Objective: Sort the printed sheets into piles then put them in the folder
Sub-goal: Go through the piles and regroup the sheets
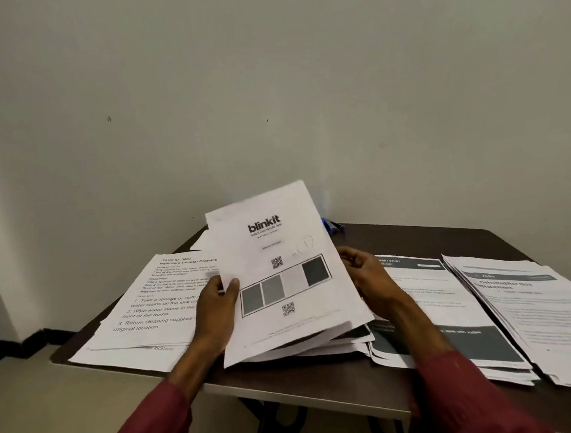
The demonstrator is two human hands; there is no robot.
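A stack of printed sheets (282, 285), topped by a "blinkit" page with grey squares and QR codes, is tilted up above the dark table (324, 380). My left hand (218, 310) grips its left edge, thumb on the top page. My right hand (367, 274) is at the stack's right edge, fingers curled behind the sheets. On the table lie three piles: "Bathroom Counter Cleaning" sheets (148, 312) at the left, pages with dark bands (449, 323) right of centre, and "Dehumidifier Box Replacement" sheets (541, 312) at the far right. I see no folder.
A small blue object (331, 226) lies at the table's back edge near the wall. More white paper (200, 241) shows behind the held stack. The left pile overhangs the table's left edge; the floor lies below.
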